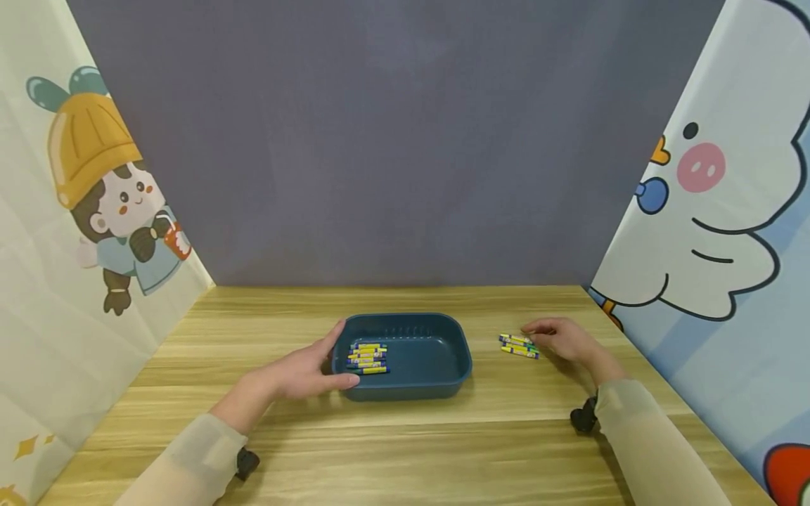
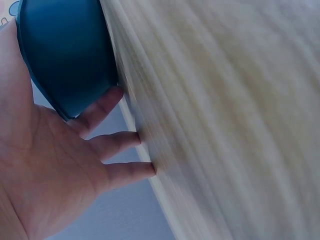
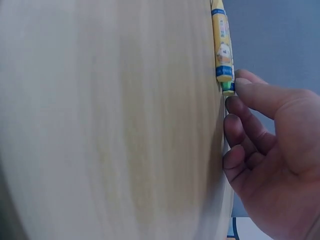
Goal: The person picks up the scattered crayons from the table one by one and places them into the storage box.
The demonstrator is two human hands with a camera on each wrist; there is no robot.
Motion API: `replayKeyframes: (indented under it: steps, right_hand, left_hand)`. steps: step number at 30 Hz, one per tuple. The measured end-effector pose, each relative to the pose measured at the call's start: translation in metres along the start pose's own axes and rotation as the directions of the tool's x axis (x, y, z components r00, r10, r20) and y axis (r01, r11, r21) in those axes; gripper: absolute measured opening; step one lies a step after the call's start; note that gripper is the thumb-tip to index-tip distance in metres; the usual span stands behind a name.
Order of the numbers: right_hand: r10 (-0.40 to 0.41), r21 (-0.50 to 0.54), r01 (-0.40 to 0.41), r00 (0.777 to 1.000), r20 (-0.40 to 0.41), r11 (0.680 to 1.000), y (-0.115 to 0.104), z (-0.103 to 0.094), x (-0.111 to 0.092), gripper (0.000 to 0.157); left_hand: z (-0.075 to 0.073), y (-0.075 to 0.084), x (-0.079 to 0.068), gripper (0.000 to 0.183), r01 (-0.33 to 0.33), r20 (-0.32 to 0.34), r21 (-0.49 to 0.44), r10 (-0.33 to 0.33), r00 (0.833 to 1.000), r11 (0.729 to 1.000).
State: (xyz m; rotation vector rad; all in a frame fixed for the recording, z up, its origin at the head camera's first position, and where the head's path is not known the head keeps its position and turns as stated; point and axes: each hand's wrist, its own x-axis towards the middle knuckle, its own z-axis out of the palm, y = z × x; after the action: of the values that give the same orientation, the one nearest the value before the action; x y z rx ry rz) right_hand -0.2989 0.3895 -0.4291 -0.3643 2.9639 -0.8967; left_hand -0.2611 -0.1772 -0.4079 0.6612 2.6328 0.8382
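A dark blue rectangular tray [image 1: 424, 391] stands on the table, with several yellow-wrapped crayons [image 1: 367, 360] lying side by side in its left end. My left hand [image 1: 304, 369] spans the tray's left end, thumb over the near rim and fingers along the outside. In the left wrist view, that hand's fingers [image 2: 117, 145] are straight and spread, their tips reaching the tabletop. To the right of the tray, a small row of crayons [image 1: 519, 349] lies on the wood. My right hand [image 1: 563, 339] pinches the right end of the farthest one; its fingertips partly hide the contact.
The wooden table [image 1: 405, 450] meets a grey backdrop [image 1: 405, 154] at its far edge. Printed cloths with cartoon figures border it on the left [image 1: 120, 204] and right [image 1: 715, 197]. A black device sits at each wrist.
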Motion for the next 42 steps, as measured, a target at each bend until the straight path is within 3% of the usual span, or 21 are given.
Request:
replayKeyframes:
  steps: [9, 14, 20, 30, 35, 42]
  right_hand:
    - [0.011, -0.025, -0.011, 0.999, -0.031, 1.0, 0.012, -0.009, -0.007, 0.03]
    - [0.038, -0.017, -0.038, 0.999, 0.015, 0.999, 0.013, -0.01, -0.008, 0.032]
    - [0.016, -0.047, -0.014, 0.999, 0.039, 0.999, 0.007, -0.009, -0.006, 0.03]
    - [-0.006, -0.021, 0.005, 1.0, -0.021, 1.0, 0.003, -0.008, -0.003, 0.028]
    - [-0.029, 0.012, 0.03, 0.999, -0.043, 0.999, -0.012, -0.012, -0.001, 0.028]
    - [-0.053, -0.008, 0.052, 0.997, -0.056, 0.999, -0.051, -0.011, 0.002, 0.03]
  left_hand:
    - [0.001, 0.001, 0.0, 0.122, -0.003, -0.009, -0.002, 0.003, 1.0, 1.0]
    - [0.001, 0.0, 0.0, 0.123, 0.0, -0.01, 0.0, 0.0, 1.0, 1.0]
    - [0.001, -0.002, 0.0, 0.122, 0.007, -0.007, 0.008, -0.007, 1.0, 1.0]
    - [0.002, -0.001, 0.001, 0.122, 0.015, -0.004, 0.012, -0.015, 1.0, 1.0]
    - [0.001, 0.0, 0.001, 0.121, 0.016, -0.006, 0.013, -0.015, 1.0, 1.0]
    - [0.001, -0.001, 0.001, 0.122, 0.009, -0.01, 0.02, -0.008, 1.0, 1.0]
